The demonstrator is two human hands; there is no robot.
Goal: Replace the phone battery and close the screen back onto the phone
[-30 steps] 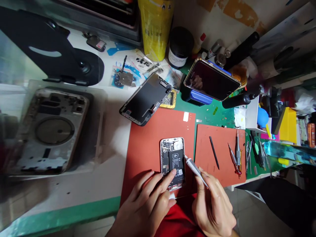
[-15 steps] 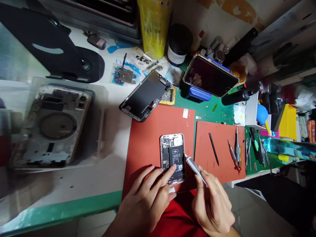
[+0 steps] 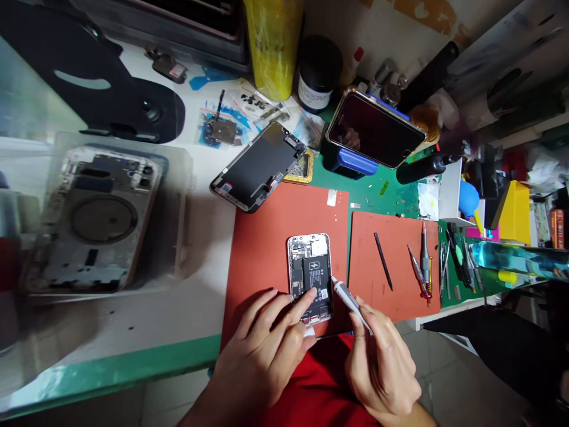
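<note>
I saw dim, uneven light.
The white, green-edged worktop (image 3: 169, 320) stood above grey floor tiles (image 3: 448, 379), near a pale, orange-patched wall (image 3: 377, 29).

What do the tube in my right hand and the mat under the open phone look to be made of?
Tube: probably plastic, perhaps coated metal; white and grey, with a smooth-looking side.
Mat: likely rubber or silicone, matt brick red; it lies flat with little glare, but looks alone can't settle it.
</note>
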